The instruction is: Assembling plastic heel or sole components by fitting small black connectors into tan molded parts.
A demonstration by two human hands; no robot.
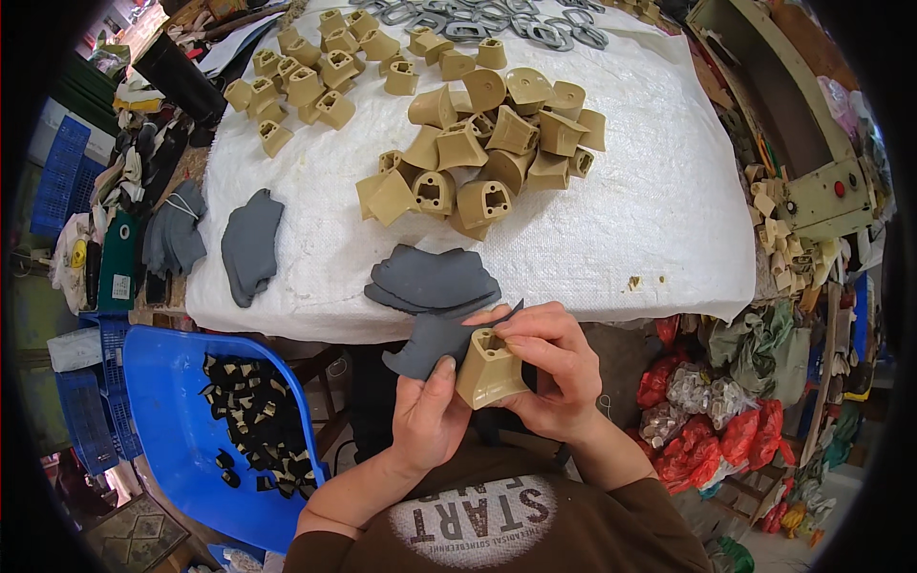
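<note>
At the table's front edge, my right hand (556, 368) is closed around a beige shoe heel (489, 380), its hollow end turned up. My left hand (430, 415) pinches a dark grey leather-like piece (425, 346) with the thumb on top, beside and partly behind the heel. The piece's far edge curls up near my right fingertips. Just beyond lies a stack of similar dark grey pieces (435, 277). A large pile of beige heels (497, 143) sits in the middle of the table, and a smaller group of heels (306, 86) stands farther left.
White woven sheeting (659, 210) covers the table. More grey pieces (251, 248) and a tied bundle (175, 229) lie left. Grey loop-shaped parts (468, 24) lie at the far edge. A blue basin (167, 430) holds black-and-beige heels. Red bags (688, 463) crowd the lower right.
</note>
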